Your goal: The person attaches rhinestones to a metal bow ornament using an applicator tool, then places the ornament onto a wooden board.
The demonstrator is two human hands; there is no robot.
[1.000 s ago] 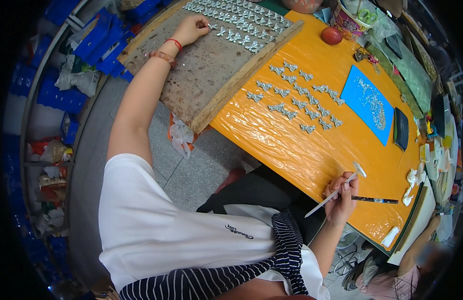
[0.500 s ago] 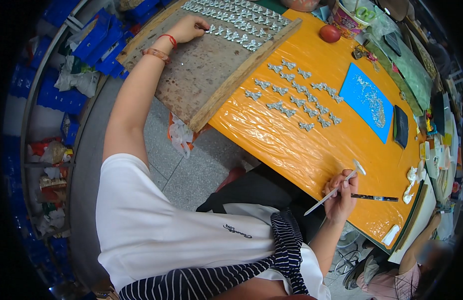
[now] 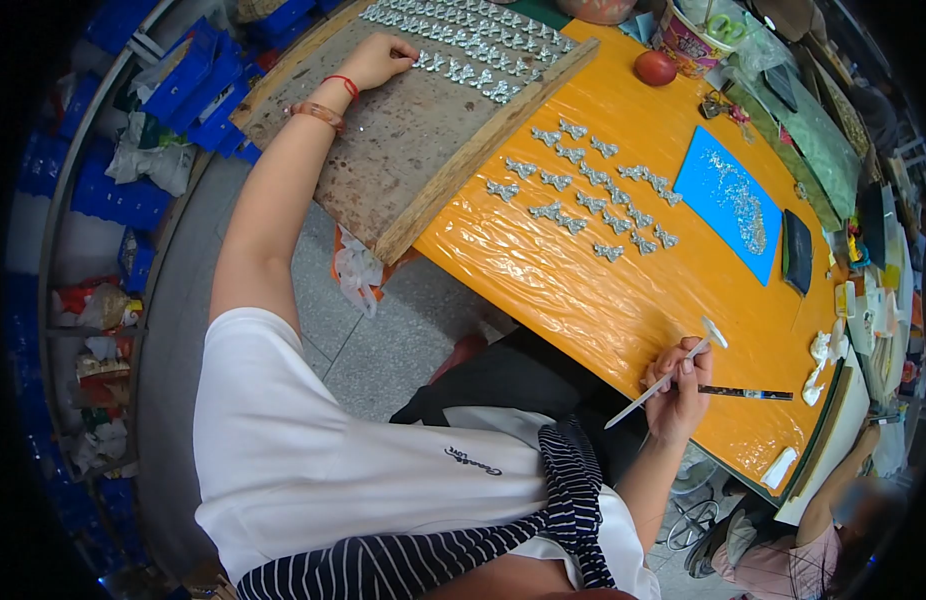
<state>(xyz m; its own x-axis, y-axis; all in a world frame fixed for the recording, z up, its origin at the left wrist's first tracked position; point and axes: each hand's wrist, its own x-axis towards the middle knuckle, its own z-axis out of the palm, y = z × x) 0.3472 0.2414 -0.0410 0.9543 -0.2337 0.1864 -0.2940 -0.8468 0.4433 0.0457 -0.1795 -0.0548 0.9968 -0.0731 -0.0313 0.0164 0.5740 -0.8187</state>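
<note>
My left hand point(image 3: 380, 60) reaches over the grey board, its fingers pinched at the left end of a row of small silver bow-shaped pieces point(image 3: 465, 74). The piece at the fingertips is mostly hidden. My right hand point(image 3: 678, 395), closed, is over the near edge of the orange-covered table point(image 3: 543, 290). It holds a thin white stick point(image 3: 639, 402) with a broad white head, and a dark slim pen-like tool point(image 3: 748, 393) sticks out to the right. More silver bow-shaped pieces point(image 3: 595, 174) lie in loose rows on the orange cover.
The grey board point(image 3: 383, 170) has a wooden strip point(image 3: 483, 150) along its right side. A blue sheet point(image 3: 718, 190) carries tiny glittering bits. Behind are a red round fruit point(image 3: 655, 68) and a tub point(image 3: 688, 45). Blue bins point(image 3: 188, 75) line the left; another person point(image 3: 783, 565) sits lower right.
The view has shifted very slightly. Both hands keep nearly the same place and grip, and the silver pieces look unmoved.
</note>
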